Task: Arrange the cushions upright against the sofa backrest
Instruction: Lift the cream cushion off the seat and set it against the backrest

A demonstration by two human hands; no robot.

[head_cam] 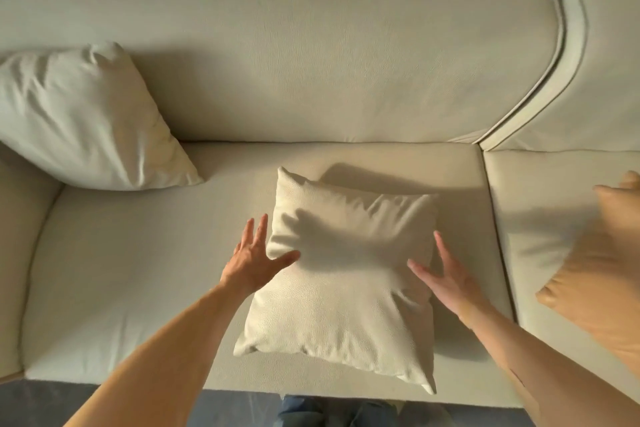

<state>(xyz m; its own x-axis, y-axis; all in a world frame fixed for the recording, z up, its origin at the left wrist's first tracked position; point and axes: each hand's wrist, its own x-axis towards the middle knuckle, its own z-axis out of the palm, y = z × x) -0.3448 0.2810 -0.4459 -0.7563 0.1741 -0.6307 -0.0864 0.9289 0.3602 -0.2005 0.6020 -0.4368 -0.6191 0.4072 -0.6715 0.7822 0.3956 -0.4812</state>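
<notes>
Cream leather sofa (346, 80); backrest along the far side. Cream fabric cushion (86, 118) leans in the left corner. Tan leather cushion (602, 274) on right seat. Cream square textured cushion (343, 291) flat mid-seat, left hand (254, 258) and right hand (446, 277) spread-fingered at its sides, not gripping.

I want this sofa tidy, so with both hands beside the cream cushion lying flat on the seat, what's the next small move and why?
Probably close both hands on its sides. The left hand and right hand flank the cream cushion with straight fingers, gripping nothing, and it lies flat on the seat, away from the backrest.
</notes>
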